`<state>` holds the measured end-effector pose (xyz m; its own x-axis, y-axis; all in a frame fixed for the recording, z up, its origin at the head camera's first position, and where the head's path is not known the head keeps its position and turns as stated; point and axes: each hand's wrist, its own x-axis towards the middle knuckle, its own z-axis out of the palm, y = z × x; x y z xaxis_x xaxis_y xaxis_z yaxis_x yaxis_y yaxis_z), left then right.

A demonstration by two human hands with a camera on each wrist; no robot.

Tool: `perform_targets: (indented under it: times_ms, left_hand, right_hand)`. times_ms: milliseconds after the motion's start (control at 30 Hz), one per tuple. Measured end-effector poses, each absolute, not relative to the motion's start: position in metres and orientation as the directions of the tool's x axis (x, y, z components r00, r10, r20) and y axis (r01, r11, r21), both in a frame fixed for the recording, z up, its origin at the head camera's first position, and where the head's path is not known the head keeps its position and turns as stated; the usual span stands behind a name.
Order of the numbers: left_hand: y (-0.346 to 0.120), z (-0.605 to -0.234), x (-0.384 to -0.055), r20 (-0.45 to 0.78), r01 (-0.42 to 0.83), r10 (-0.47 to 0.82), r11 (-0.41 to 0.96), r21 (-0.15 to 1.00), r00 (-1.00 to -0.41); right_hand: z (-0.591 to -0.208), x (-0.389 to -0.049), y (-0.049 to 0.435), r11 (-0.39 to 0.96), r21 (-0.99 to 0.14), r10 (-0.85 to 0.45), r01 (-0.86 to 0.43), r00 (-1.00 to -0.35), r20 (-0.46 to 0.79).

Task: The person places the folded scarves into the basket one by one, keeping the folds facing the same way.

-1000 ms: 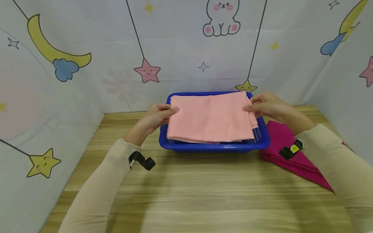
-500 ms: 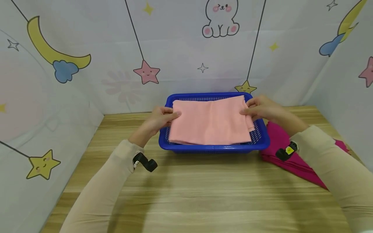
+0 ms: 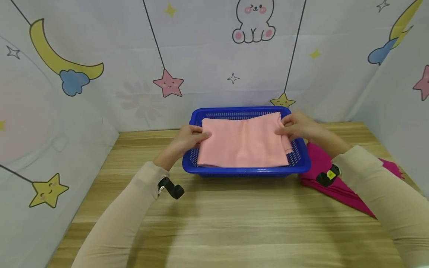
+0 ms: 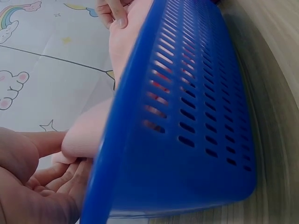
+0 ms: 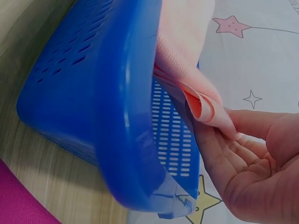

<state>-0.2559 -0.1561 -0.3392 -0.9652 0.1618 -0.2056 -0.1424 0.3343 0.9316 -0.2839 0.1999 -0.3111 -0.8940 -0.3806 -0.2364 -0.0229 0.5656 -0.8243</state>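
A folded pink cloth (image 3: 242,143) lies spread between both hands, inside the rim of a blue plastic basket (image 3: 246,170) with slotted walls. My left hand (image 3: 188,138) pinches the cloth's left edge, thumb on top and fingers beneath. At the opposite side, my right hand (image 3: 298,126) pinches the right edge, where the folded layers (image 5: 201,105) show in the right wrist view. The cloth's near edge sits just behind the basket's front rim. Whether its underside touches the basket floor cannot be seen.
A folded magenta cloth (image 3: 335,182) lies on the wooden table (image 3: 241,223) right of the basket, partly under the right forearm. A printed white curtain (image 3: 207,48) hangs close behind the basket and along both sides.
Both hands have lowered the pink cloth slightly toward the viewer, deeper into the basket, and moved a little closer together. More of the basket's back wall shows now.
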Motion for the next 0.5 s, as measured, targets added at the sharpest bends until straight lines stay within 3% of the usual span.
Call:
perform_targets:
  times_ms: [500]
  left_hand:
    - [-0.1463, -0.3399, -0.2591, -0.189, -0.109, 0.133, 0.456, 0.883, -0.973]
  right_hand:
    - [-0.3211, -0.2857, 0.1972, 0.551, -0.832, -0.398, -0.070, -0.898, -0.189]
